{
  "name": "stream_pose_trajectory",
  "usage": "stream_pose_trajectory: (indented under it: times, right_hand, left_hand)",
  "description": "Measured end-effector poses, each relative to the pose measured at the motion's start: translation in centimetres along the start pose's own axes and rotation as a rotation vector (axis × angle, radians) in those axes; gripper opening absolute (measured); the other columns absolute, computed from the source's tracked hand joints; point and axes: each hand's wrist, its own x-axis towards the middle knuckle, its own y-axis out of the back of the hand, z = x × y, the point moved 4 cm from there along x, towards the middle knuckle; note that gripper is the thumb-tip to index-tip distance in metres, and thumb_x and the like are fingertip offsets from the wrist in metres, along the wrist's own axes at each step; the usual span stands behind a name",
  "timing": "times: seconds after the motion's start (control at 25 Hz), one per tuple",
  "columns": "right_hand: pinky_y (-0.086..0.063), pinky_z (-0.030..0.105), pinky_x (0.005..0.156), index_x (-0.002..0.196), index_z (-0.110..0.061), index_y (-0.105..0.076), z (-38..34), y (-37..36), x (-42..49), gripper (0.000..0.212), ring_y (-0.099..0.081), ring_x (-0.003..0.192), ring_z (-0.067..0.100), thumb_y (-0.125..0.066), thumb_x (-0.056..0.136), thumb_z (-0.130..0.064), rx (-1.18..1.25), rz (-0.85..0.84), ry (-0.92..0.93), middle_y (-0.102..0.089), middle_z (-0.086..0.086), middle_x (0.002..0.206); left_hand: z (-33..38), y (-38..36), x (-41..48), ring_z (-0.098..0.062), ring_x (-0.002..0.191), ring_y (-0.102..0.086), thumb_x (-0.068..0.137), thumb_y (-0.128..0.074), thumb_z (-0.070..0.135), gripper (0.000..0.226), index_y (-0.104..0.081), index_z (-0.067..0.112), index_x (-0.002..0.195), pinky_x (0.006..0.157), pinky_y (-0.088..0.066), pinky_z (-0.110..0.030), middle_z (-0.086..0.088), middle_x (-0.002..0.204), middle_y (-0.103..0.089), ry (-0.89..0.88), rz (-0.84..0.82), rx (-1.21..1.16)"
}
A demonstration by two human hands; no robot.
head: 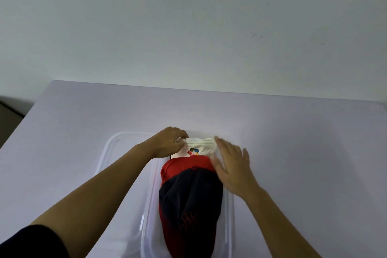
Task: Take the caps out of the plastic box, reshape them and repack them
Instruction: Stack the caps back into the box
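A clear plastic box [229, 216] stands at the table's near middle with caps stacked in a row inside. Nearest me lies a dark navy cap [188, 199] with a red brim, behind it a red cap [184, 164], and at the far end a white cap [201, 145] with a small coloured logo. My left hand [169, 142] grips the white cap's far left edge with curled fingers. My right hand [232, 165] lies flat, fingers straight, against the right side of the white and red caps.
The box's clear lid [117, 153] lies flat on the table, to the left of the box and partly under my left arm. The pale lilac table [293, 142] ends at a white wall behind; its left edge drops off to a dark floor.
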Motion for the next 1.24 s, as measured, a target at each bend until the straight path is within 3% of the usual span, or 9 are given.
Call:
stream_pose_trajectory:
  times: [0.16,0.28,0.4,0.48,0.72,0.84,0.92,1.08,1.24]
  right_hand:
    - [-0.031,0.04,0.102,0.142,-0.025,-0.032,0.7,0.8,4.3,0.045,-0.037,0.128,0.021,-0.038,0.097,-0.027,-0.112,-0.029,-0.011,-0.041,-0.004,0.145]
    - [-0.034,0.038,0.093,0.125,-0.022,-0.05,0.5,0.7,5.7,0.03,-0.045,0.117,0.021,-0.043,0.096,-0.022,-0.081,-0.036,0.046,-0.051,-0.007,0.133]
    - [-0.035,0.037,0.088,0.116,-0.022,-0.052,0.6,0.5,5.9,0.021,-0.051,0.107,0.02,-0.042,0.097,-0.025,-0.129,-0.056,0.068,-0.061,-0.006,0.119]
    - [-0.036,0.037,0.087,0.119,-0.023,-0.047,1.0,0.2,5.9,0.024,-0.055,0.105,0.021,-0.038,0.098,-0.03,-0.234,-0.077,0.036,-0.063,-0.003,0.117]
    - [-0.037,0.035,0.082,0.124,-0.021,-0.047,0.6,-0.6,5.9,0.03,-0.056,0.104,0.023,-0.036,0.098,-0.033,-0.406,-0.002,0.036,-0.062,0.0,0.118]
    - [-0.039,0.035,0.087,0.127,-0.023,-0.05,1.3,0.4,4.5,0.034,-0.054,0.11,0.019,-0.041,0.096,-0.033,-0.279,0.088,0.051,-0.056,-0.003,0.124]
    - [-0.037,0.033,0.083,0.115,-0.023,-0.058,2.1,1.0,2.8,0.04,-0.055,0.104,0.017,-0.034,0.093,-0.045,-0.148,0.125,0.06,-0.06,-0.007,0.114]
    - [-0.027,0.029,0.083,0.105,-0.033,-0.062,2.3,-0.1,0.5,0.082,-0.047,0.101,0.008,-0.003,0.073,-0.081,-0.13,-0.07,0.093,-0.061,-0.02,0.105]
    - [-0.018,0.032,0.081,0.105,-0.035,-0.061,1.5,-0.5,1.0,0.072,-0.038,0.104,0.008,-0.012,0.071,-0.077,-0.175,-0.064,0.075,-0.057,-0.022,0.106]
  left_hand:
    - [-0.7,0.2,0.2,-0.023,0.112,-0.049,0.097,-0.042,0.018,0.033,-0.054,0.012,0.126,0.09,-0.035,-0.027,-0.006,0.122,-0.061,-0.01,0.007,0.128]
    - [-1.3,-0.5,0.3,-0.026,0.105,-0.053,0.1,-0.036,0.02,0.029,-0.049,0.011,0.124,0.079,-0.035,-0.026,-0.011,0.115,-0.061,0.028,-0.006,0.088]
    - [-1.4,-0.8,0.1,-0.019,0.088,-0.054,0.098,-0.037,0.017,0.028,-0.045,0.011,0.124,0.075,-0.036,-0.028,-0.01,0.113,-0.06,0.075,-0.018,-0.077]
    - [-1.7,-0.6,0.0,-0.014,0.077,-0.051,0.096,-0.04,0.017,0.028,-0.044,0.011,0.122,0.073,-0.041,-0.03,-0.01,0.11,-0.061,0.123,-0.052,-0.133]
    - [-1.7,-0.9,1.2,-0.026,0.088,-0.056,0.1,-0.035,0.025,0.03,-0.053,0.001,0.104,0.071,-0.037,-0.03,-0.014,0.099,-0.058,0.192,0.016,0.314]
    - [-1.5,-1.0,-0.2,-0.028,0.094,-0.06,0.097,-0.042,0.023,0.027,-0.054,0.004,0.112,0.076,-0.041,-0.031,-0.009,0.105,-0.058,0.171,0.226,0.183]
    - [-1.4,-1.0,-2.4,-0.023,0.087,-0.062,0.092,-0.05,0.021,0.025,-0.056,0.01,0.114,0.079,-0.045,-0.031,-0.005,0.111,-0.058,0.127,0.379,-0.021]
    - [-1.0,-1.1,-5.4,-0.011,0.087,-0.06,0.083,-0.056,0.035,0.03,-0.052,0.017,0.106,0.079,-0.049,-0.03,0.004,0.108,-0.051,0.116,0.457,-0.206]
    - [-0.5,-2.3,-5.1,-0.012,0.087,-0.055,0.076,-0.038,0.066,0.059,-0.066,0.017,0.093,0.08,-0.043,-0.026,0.002,0.094,-0.057,0.101,0.161,-0.062]
